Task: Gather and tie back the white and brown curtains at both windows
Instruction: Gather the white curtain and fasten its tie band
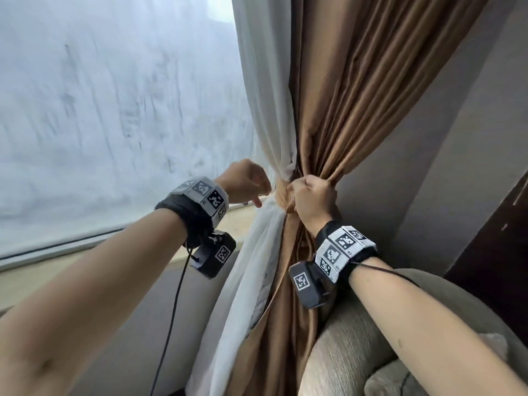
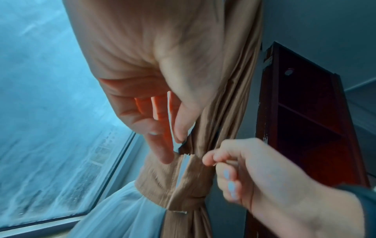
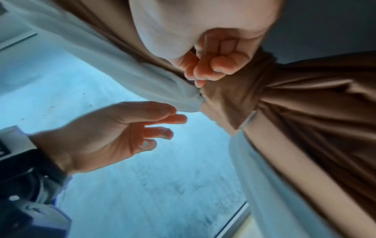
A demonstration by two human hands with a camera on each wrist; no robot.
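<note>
At the right edge of the frosted window, the sheer white curtain and pleated brown satin curtain hang gathered under a brown fabric tie-back band. The right hand grips the band; the left hand hovers just beside it, fingers relaxed and empty. This window looks nearly finished; no second window is in view.

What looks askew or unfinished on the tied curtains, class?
The brown tie band around the brown curtain and white curtain has a loose end sticking out with its pale backing showing. The right hand pinches it; the left hand hovers open.
</note>
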